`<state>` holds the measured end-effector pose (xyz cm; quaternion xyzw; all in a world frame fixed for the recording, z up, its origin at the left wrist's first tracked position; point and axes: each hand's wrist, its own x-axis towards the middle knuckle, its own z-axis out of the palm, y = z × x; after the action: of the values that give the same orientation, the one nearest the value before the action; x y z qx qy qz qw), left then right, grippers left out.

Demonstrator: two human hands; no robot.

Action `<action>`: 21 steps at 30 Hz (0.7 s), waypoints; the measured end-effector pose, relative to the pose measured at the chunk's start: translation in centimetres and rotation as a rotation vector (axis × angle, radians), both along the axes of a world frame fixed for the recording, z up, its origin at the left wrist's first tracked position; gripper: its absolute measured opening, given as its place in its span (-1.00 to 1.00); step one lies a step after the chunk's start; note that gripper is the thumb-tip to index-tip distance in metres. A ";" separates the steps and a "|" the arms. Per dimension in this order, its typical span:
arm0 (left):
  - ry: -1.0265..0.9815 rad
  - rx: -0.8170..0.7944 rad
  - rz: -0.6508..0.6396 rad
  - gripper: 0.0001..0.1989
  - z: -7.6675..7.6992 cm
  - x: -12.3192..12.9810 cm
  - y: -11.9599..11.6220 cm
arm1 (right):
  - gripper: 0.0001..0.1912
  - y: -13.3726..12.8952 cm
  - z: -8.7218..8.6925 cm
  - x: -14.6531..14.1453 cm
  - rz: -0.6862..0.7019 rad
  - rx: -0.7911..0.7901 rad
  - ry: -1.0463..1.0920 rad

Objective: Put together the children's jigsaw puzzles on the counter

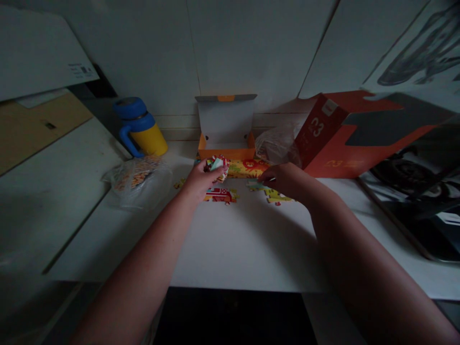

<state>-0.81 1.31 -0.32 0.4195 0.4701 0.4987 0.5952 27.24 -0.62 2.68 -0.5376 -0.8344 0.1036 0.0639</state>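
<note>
So the left hand (207, 177) is holding a bunch of puzzle pieces (219, 167), its grip clamped on them above the white tabletop (230, 244). The right hand (280, 178) is reaching down at a pale piece (253, 184) with fingertips bunched close, though I can't tell if that grip is fully together. A piece with a red barn (219, 193) is lying just by the left hand, and some green pieces (278, 196) are sitting under the right. Behind them, an orange box (227, 152) is standing open.

Two hands (203, 179), one mug (147, 139)
</note>
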 end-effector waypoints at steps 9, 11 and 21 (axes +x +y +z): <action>0.008 0.010 0.000 -0.45 0.2 0.0 -0.1 | -0.75 0.3 0.3 1.3 -0.032 -0.004 -0.045; 0.003 0.012 -0.001 -0.46 0.3 0.0 -0.2 | -0.76 0.4 0.2 0.9 -0.008 -0.046 -0.095; -0.012 0.010 0.000 -0.47 0.5 0.2 -0.3 | -0.75 0.5 0.3 -0.2 -0.033 -0.100 -0.226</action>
<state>-0.60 0.98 0.22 0.4193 0.4641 0.5037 0.5959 27.00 -0.14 2.98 -0.5622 -0.8210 0.0827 -0.0559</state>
